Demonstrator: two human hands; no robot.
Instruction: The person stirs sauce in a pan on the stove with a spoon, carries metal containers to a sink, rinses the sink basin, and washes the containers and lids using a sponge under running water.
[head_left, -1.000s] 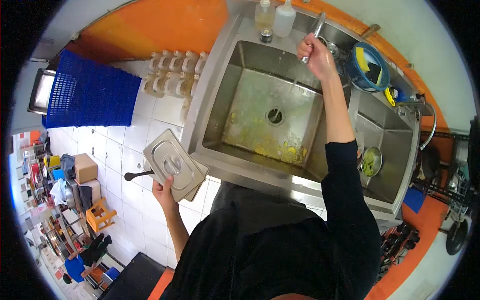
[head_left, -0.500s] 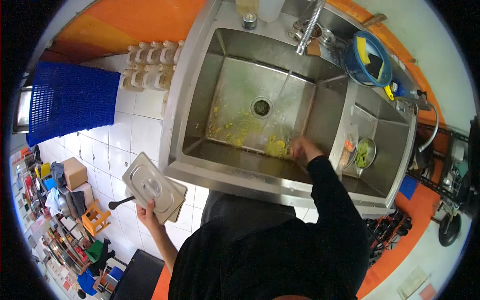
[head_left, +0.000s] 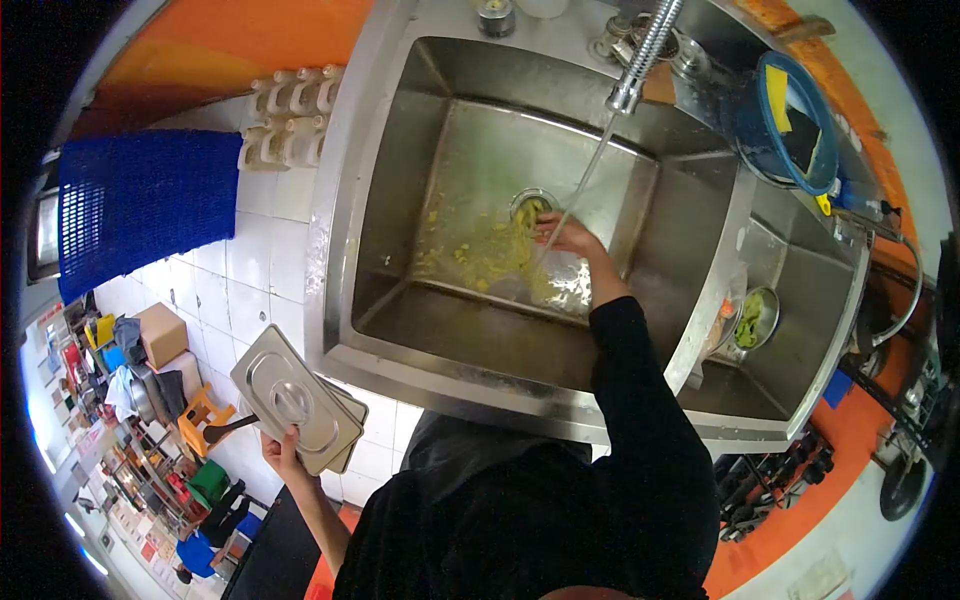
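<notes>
Right hand (head_left: 568,236) is at yellow-green scraps (head_left: 532,214), frame centre, its grip unclear; gathering seems the step, next calling for a secure scoop. Left hand (head_left: 283,450) clasps metal lids (head_left: 290,392), lower left.

Legible texts, labels, brands, numbers, signs: none. Pale rectangular sheet (head_left: 823,574) on white wall (head_left: 868,535), lower right: any print too faint to read.
</notes>
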